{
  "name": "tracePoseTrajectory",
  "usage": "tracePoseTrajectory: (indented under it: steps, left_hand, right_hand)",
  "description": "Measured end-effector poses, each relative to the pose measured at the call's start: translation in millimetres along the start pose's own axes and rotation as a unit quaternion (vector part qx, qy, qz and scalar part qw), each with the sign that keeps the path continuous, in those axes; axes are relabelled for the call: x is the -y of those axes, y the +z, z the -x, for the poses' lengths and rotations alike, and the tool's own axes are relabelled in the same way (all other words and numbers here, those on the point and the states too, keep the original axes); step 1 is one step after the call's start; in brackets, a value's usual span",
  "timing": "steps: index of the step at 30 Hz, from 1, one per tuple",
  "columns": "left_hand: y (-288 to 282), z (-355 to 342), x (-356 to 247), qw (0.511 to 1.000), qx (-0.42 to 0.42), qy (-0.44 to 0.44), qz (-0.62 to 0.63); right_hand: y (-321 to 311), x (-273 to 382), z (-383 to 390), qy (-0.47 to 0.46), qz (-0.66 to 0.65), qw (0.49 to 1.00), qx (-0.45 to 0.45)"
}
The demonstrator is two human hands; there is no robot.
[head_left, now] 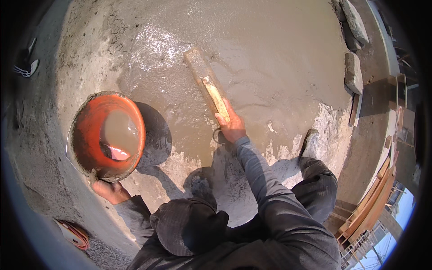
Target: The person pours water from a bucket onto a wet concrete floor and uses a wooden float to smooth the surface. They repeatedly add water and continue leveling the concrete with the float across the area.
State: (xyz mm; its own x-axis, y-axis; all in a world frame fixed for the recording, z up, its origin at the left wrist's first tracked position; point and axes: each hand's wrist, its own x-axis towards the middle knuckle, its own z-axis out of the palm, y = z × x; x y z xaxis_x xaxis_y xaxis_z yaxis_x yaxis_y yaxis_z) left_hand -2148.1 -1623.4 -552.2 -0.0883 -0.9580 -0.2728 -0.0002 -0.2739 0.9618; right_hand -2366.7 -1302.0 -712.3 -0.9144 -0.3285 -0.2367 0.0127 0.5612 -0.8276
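My right hand is closed around the pale handle of a long wooden float, which lies on the wet grey mortar. To the left, my left hand grips the near rim of an orange bucket; its fingers are partly hidden. The bucket is tilted with its mouth toward me, and grey, watery liquid shows inside. Dried mortar crusts its rim. Between my feet and the float, the mortar thins into a ragged edge on paler concrete.
Concrete blocks line the right side of the mortar. Wooden planks lie at the lower right. My booted right foot stands by the mortar's edge. At the far left is a dark shoe; a coiled reddish hose-like thing lies lower left.
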Motion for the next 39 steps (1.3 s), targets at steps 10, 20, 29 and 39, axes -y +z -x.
tracePoseTrajectory:
  steps: [10,20,29,39]
  left_hand:
    - [5.1,12.5,18.7,0.998,0.002,-0.066,-0.006]
    - [34.6,90.0,34.4,0.995,-0.028,-0.042,-0.084]
    - [38.2,155.5,45.7,0.996,0.006,-0.081,-0.026]
    - [-33.3,152.9,62.2,0.999,-0.036,-0.004,0.020]
  right_hand:
    - [-213.6,-137.2,-7.1,0.276,-0.221,0.834,-0.423]
    - [-121.3,-83.5,2.5,0.009,-0.023,1.000,-0.008]
    - [-361.0,-239.8,-35.8,0.221,-0.138,0.883,-0.392]
    - [-242.9,-131.8,-110.7,0.175,-0.319,0.903,-0.226]
